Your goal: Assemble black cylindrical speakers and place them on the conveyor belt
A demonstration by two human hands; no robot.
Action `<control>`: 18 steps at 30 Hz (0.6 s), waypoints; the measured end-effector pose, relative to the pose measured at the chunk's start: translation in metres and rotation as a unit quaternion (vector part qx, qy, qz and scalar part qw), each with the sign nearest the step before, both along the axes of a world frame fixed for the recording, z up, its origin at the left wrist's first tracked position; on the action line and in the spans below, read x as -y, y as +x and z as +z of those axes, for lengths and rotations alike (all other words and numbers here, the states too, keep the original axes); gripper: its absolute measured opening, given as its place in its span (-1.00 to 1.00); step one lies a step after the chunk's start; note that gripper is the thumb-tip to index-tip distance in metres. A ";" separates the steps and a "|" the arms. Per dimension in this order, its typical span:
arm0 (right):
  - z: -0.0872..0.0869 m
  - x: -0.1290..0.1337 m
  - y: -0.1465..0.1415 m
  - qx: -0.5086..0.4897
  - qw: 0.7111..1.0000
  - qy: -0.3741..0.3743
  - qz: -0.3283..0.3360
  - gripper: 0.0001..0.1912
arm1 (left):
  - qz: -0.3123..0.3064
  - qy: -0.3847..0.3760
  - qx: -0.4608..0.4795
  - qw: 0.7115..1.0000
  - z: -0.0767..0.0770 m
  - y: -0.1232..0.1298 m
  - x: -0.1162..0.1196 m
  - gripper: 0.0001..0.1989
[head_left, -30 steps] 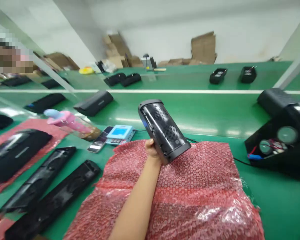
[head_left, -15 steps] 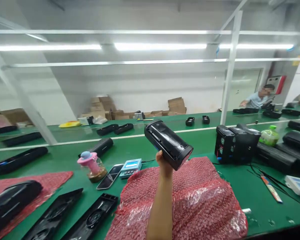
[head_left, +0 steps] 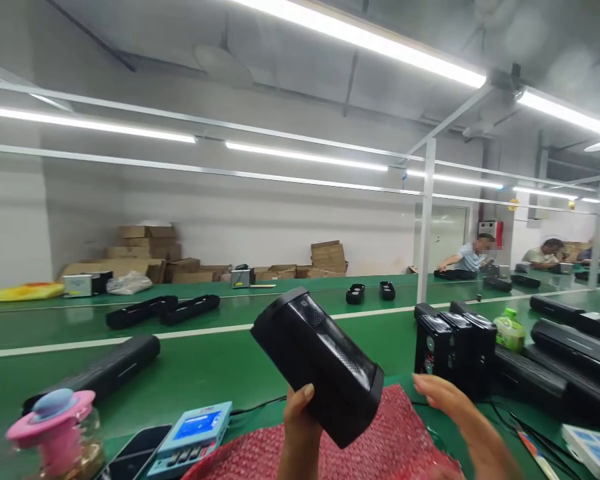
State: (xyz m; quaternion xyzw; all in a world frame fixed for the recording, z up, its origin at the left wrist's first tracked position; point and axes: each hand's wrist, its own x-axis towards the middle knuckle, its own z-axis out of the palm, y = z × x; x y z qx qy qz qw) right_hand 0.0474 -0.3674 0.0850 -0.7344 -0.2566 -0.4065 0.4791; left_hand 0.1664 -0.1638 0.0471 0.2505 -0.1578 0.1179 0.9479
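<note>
My left hand (head_left: 301, 408) grips a black speaker (head_left: 320, 367) from below, thumb on its near side. The speaker is held tilted in the air, its perforated, glossy face turned up and to the right. To its right, my right hand (head_left: 453, 407) is raised with fingers stretched out, apart from the speaker and somewhat blurred. Red bubble wrap (head_left: 260, 450) lies on the green bench beneath both hands. Behind my right hand, several black speaker boxes (head_left: 455, 343) stand upright in a row.
At the left are a pink-lidded bottle (head_left: 60, 433), a phone (head_left: 135, 453) and a light-blue meter (head_left: 193, 437). A green bottle (head_left: 510, 330), long black housings (head_left: 575, 347) and a white case (head_left: 593, 450) lie at right. Other people (head_left: 467, 257) sit along the far bench.
The view has swung up and slightly right. My left hand has turned the speaker and brought it nearer. My right hand has come into view from the lower right.
</note>
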 end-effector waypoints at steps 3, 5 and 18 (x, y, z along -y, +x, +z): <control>0.008 -0.034 0.080 -0.114 0.987 -0.022 0.108 -0.39 | 0.069 0.006 -0.044 0.997 0.001 0.001 0.004 -0.35; 0.011 -0.060 0.128 -0.186 0.967 -0.062 0.165 -0.33 | 0.110 0.003 -0.068 0.992 0.004 0.006 0.005 -0.21; -0.026 -0.089 0.200 -0.297 0.887 0.002 0.353 -0.38 | 0.290 0.133 -0.182 0.930 0.024 0.020 0.000 0.05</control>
